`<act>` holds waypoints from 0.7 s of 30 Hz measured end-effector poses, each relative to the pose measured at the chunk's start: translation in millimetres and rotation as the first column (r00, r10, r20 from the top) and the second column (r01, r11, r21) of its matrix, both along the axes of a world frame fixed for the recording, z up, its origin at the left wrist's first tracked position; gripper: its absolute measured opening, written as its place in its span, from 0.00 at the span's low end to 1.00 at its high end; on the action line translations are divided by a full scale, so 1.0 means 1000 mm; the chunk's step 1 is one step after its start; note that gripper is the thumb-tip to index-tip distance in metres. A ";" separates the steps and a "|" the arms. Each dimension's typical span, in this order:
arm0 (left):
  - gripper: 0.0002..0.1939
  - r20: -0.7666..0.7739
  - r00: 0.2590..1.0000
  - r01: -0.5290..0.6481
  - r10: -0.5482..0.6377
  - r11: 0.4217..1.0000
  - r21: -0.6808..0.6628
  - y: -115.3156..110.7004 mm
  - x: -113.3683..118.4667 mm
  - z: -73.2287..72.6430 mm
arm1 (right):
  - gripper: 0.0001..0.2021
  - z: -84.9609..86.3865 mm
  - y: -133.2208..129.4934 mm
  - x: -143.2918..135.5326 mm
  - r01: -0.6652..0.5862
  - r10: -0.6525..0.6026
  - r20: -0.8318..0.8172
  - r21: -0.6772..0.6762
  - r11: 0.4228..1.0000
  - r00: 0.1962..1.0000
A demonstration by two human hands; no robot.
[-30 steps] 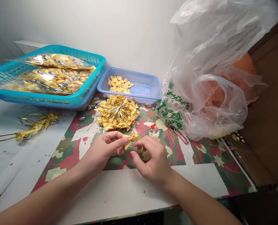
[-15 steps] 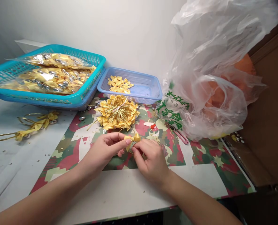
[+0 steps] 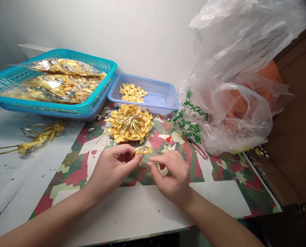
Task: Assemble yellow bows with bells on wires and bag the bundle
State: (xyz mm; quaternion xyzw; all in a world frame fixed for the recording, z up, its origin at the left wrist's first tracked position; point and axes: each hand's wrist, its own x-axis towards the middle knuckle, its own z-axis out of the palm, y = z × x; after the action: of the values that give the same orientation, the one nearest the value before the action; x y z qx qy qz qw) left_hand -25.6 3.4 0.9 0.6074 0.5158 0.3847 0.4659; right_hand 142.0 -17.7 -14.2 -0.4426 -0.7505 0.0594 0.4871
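A small yellow ribbon bow (image 3: 144,150) with a shiny silver piece on it is pinched between the thumb and fingers of my left hand (image 3: 118,161). Thin gold cord (image 3: 147,167) loops below the bow. My right hand (image 3: 170,171) is just to the right, its thumb and forefinger closed at the cord; the fingertips partly hide it. Just beyond both hands lies a round bundle of yellow bows (image 3: 129,125), their gold cords gathered in the middle.
A blue basket (image 3: 165,109) of loose bows stands behind the bundle. To the left, a turquoise basket (image 3: 88,104) holds bagged bows. More corded bows (image 3: 39,139) lie at left. Pink-handled snips (image 3: 200,151) and a large plastic bag (image 3: 219,113) are at right.
The bow has turned in my left fingers, and its silver piece now faces up. My right fingers have drawn off the bow, slightly down and right.
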 end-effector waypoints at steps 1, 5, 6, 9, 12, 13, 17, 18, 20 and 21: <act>0.12 -0.056 0.998 0.003 0.003 0.995 0.100 -0.001 0.000 0.001 | 0.02 0.001 0.000 0.000 -0.007 0.007 -0.011 0.021 1.000 1.000; 0.08 -0.221 0.975 0.085 0.017 0.891 0.445 -0.003 0.002 0.000 | 0.05 0.000 0.001 -0.002 -0.031 0.030 -0.019 -0.020 0.999 0.999; 0.08 -0.239 0.971 0.101 0.023 0.864 0.493 -0.004 0.002 0.000 | 0.05 -0.001 0.001 -0.002 -0.039 0.038 -0.030 -0.039 0.998 0.999; 0.08 -0.266 0.964 0.123 0.030 0.832 0.540 -0.005 0.003 -0.002 | 0.05 -0.004 0.001 -0.004 -0.046 0.042 -0.065 -0.068 0.997 0.997; 0.09 -0.248 0.969 0.112 0.000 0.892 0.437 -0.005 0.003 -0.004 | 0.06 -0.004 0.001 -0.004 -0.039 0.034 -0.082 -0.057 0.998 0.996; 0.09 -0.226 0.974 0.102 -0.019 0.929 0.357 -0.004 0.003 -0.004 | 0.06 -0.002 0.001 -0.003 -0.042 0.038 -0.101 -0.043 0.998 0.994; 0.14 -0.075 0.996 0.049 -0.050 0.999 -0.019 0.002 0.003 -0.005 | 0.07 0.007 0.002 0.006 -0.058 0.064 -0.249 0.034 0.998 0.966; 0.15 -0.045 0.998 0.039 -0.043 0.996 -0.078 0.003 0.003 -0.005 | 0.07 0.009 0.002 0.009 -0.073 0.081 -0.291 0.041 0.997 0.953; 0.16 -0.013 0.999 0.029 -0.032 0.989 -0.144 0.006 0.002 -0.005 | 0.06 0.011 0.003 0.013 -0.155 0.133 -0.397 -0.024 0.988 0.908; 0.16 -0.006 1.000 0.028 -0.029 0.986 -0.163 0.007 0.002 -0.005 | 0.06 0.012 0.003 0.014 -0.225 0.159 -0.461 -0.091 0.970 0.873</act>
State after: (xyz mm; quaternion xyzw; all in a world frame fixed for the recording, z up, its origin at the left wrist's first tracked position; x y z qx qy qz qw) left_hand -23.3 10.2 -4.6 0.5763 0.5385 0.3321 0.5173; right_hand 155.9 -14.4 -2.2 -0.3732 -0.6515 0.2615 0.6065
